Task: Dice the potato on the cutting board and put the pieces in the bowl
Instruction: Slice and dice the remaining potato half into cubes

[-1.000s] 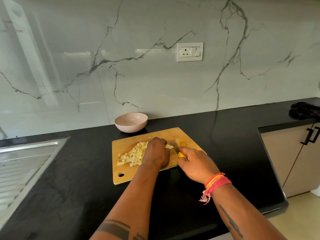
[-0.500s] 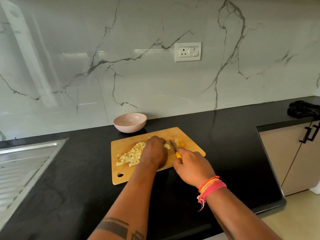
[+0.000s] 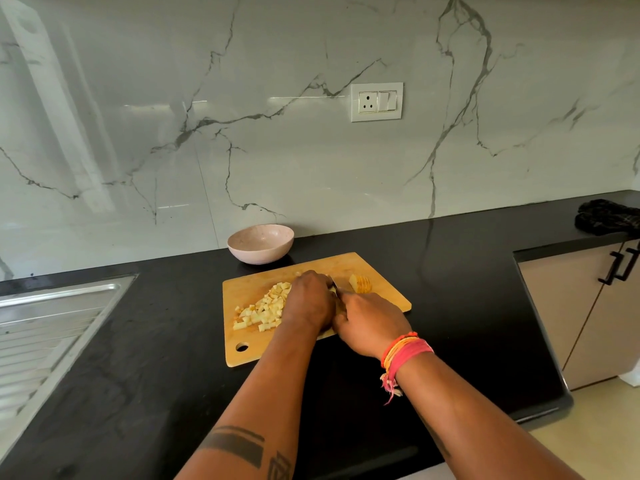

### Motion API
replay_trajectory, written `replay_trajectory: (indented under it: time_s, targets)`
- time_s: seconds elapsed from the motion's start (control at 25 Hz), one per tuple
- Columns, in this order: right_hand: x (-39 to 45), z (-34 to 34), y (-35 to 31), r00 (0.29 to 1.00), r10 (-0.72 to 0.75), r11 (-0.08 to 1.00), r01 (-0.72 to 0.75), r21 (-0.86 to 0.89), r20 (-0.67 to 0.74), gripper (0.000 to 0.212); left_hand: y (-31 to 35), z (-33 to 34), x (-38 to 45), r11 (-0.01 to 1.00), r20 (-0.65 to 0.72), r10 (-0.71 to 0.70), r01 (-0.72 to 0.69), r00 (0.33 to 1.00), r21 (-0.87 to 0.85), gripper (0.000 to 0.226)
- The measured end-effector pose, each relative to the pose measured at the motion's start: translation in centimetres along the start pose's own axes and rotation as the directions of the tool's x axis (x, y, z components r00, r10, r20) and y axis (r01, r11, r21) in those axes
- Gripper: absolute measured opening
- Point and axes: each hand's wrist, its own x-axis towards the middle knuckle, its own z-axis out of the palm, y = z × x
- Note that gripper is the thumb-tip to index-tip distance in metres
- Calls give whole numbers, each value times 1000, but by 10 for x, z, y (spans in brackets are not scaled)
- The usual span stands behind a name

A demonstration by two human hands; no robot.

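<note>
A wooden cutting board (image 3: 375, 271) lies on the black counter. A pile of pale potato dice (image 3: 265, 308) sits on its left half. My left hand (image 3: 308, 299) is curled knuckles-up over a potato piece at the board's middle, which it hides. My right hand (image 3: 372, 323) grips a knife (image 3: 334, 284), and only a bit of blade shows between the hands. A sliced potato chunk (image 3: 360, 284) rests just behind the right hand. The pink bowl (image 3: 260, 243) stands behind the board near the wall and looks empty.
A steel sink drainboard (image 3: 52, 327) is set into the counter at the left. A dark cloth (image 3: 606, 216) lies at the far right by the wall. The counter edge drops to cabinets (image 3: 588, 306) on the right.
My right hand has slid left with the knife until it sits against my left hand. The knife's yellow handle is now hidden. The left hand has stayed on the board.
</note>
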Motion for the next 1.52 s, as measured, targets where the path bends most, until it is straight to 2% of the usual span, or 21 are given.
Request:
replay_trajectory:
  time_s: [0.12,0.32,0.48,0.6,0.88,1.12,1.2,1.32,1.52]
  targets:
    - [-14,0,6,1000,-19,1000,19,-25,12,36,1,1,-2,1000,-18,-27,27,999,-15,29]
    - [-45,0,10,1000,-2,999,1,-49,-17,58,1,1,-4,1000,-21,-22,22,1000,-7,30]
    - [-43,1,9,998,24,1000,-23,19,-51,58,-3,1,-5,999,-20,-35,34,999,-23,39]
    - [-30,-1,4,997,17,1000,-18,-14,-72,57,-4,1,-5,999,-32,-42,42,999,-23,36]
    - [0,0,-3,1000,-18,1000,18,-6,-7,32,-3,0,-3,997,-37,-49,46,998,-63,31]
    - [-5,3,4,998,-49,999,49,1,39,37,-2,1,-3,988,-38,-116,112,992,-104,26]
    - [-25,4,7,998,-50,999,50,-16,50,47,-1,2,-3,989,-46,-119,114,992,-92,27]
    - [-47,2,9,1000,-25,999,26,-29,13,60,-2,1,-3,993,-46,-101,98,994,-62,32]
    - [-35,-2,4,998,-9,1000,10,21,-55,57,-7,-1,-2,995,-28,-96,96,995,-27,35]
